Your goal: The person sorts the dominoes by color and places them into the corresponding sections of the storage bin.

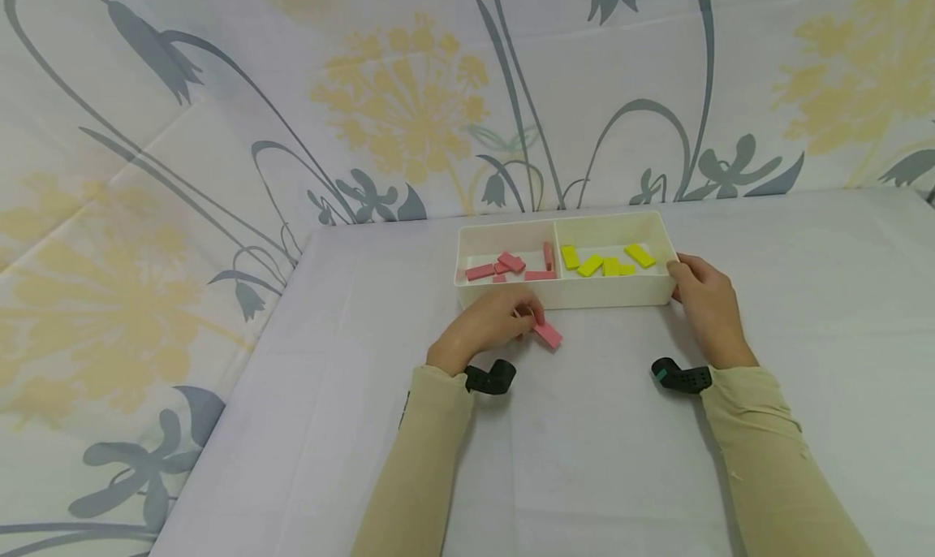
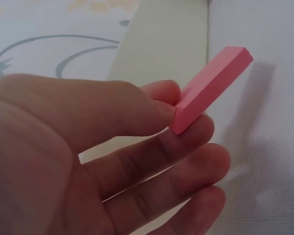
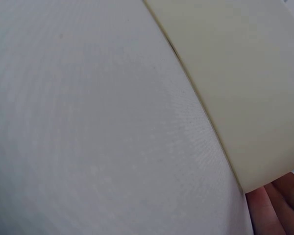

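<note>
My left hand (image 1: 491, 323) pinches a pink rectangular block (image 2: 213, 88) between thumb and fingertips, just in front of a white two-compartment box (image 1: 606, 295). In the left wrist view the block tilts up from the fingertips, and the other fingers (image 2: 161, 188) are loosely bent below it. My right hand (image 1: 707, 305) grips the box's right end, its thumb at the front corner. Only a few fingers (image 3: 279, 208) of that hand show in the right wrist view, against the box's end. Several pink blocks (image 1: 511, 261) lie in the left compartment, several yellow blocks (image 1: 639, 256) in the right.
A white cloth (image 1: 584, 459) covers the table under the box and arms. Behind and to the left hangs a fabric backdrop (image 1: 555, 94) with grey and yellow flowers. The box stands near the table's back edge. Each wrist wears a black camera mount (image 1: 491, 377).
</note>
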{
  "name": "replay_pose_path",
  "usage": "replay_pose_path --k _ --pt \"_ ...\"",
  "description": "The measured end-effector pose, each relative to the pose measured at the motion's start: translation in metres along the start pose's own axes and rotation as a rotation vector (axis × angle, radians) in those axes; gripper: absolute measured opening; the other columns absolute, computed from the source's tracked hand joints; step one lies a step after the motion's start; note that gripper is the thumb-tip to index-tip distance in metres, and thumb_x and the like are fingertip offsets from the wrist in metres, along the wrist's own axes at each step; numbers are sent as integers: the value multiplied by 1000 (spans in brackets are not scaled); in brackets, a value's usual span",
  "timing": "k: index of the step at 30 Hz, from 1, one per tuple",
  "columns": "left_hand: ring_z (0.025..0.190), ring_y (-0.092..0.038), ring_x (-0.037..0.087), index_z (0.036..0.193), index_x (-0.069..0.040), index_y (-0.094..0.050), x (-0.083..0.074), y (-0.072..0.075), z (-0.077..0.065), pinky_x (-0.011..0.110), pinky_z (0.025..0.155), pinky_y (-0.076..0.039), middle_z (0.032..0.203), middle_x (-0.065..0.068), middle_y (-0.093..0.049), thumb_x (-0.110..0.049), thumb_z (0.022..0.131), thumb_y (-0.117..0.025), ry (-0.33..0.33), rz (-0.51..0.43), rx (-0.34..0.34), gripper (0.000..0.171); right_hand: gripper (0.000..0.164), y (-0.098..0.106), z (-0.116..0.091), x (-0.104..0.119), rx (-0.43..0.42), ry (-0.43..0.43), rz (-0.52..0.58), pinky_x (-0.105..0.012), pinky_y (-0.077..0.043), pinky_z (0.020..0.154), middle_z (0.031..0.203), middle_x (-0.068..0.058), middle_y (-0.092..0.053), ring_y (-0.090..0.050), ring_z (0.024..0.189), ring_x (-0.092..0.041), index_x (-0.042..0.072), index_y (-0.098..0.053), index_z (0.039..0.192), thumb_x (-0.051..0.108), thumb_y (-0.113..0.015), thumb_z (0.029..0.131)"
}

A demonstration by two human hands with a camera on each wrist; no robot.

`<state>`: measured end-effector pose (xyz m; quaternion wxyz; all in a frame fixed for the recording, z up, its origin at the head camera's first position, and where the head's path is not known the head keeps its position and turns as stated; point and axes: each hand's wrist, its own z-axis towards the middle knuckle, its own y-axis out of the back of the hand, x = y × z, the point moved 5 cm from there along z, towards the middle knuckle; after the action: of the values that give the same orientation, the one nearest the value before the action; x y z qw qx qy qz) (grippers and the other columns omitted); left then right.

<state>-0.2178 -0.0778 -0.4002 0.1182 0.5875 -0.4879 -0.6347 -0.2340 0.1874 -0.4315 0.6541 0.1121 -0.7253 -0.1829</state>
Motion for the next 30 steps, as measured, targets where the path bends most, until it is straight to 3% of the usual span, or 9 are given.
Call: replay_pose_path --k 11,18,30 --pt "66 -53 9 89 -17 -63 -3 0 0 22 61 -43 76 -3 -59 -14 86 -53 -34 15 28 11 67 0 1 -1 -5 5 -2 -47 -33 94 136 -15 -37 -48 109 -31 8 -34 137 55 -28 89" --pt "66 -55 10 90 -19 -62 -2 0 -1 24 62 -44 79 -2 -61 -27 87 -56 2 -30 31 10 67 0 1 -2 4 -2 -6 -48 -32 95 138 -15 -35 -47 111 -31 8 -33 137 54 -28 89" --pt "68 -57 13 91 -18 -60 -3 1 -1 23 64 -45 81 -4 -58 -17 85 -58 -23 -45 38 6 67 -1 2 -2 -9 -2 -9 -46 -34 95 137 -14 -36 -48 110 -30 8 -35 137 54 -28 89"
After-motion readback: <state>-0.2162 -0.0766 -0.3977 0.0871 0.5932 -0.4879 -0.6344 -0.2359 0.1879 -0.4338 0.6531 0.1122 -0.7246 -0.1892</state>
